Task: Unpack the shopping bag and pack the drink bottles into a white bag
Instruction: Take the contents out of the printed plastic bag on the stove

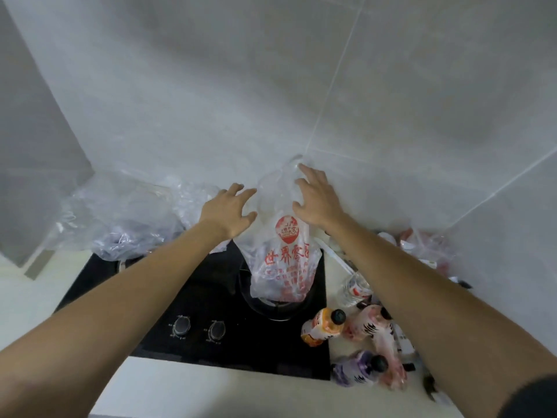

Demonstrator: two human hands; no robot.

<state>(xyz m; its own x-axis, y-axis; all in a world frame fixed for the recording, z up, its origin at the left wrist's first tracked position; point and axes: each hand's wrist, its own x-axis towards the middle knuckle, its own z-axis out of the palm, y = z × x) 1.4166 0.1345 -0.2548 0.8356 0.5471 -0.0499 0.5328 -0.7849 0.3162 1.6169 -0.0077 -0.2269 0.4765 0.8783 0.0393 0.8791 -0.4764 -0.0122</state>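
A white plastic bag (284, 260) with red print stands upright on the right burner of the black hob. My left hand (229, 208) is at its upper left edge, fingers spread, with nothing held. My right hand (315, 197) is at the bag's top right, fingers spread and touching the thin plastic. An orange drink bottle (324, 325), a pink one (372, 322) and a purple one (358, 371) stand on the counter right of the hob, under my right forearm. A clear bottle (354, 288) stands behind them.
A crumpled clear plastic bag (126, 215) lies at the back left over the hob (211, 297). More packets and a clear bag (428, 245) sit at the back right by the tiled wall. Two knobs (199, 327) face the front edge.
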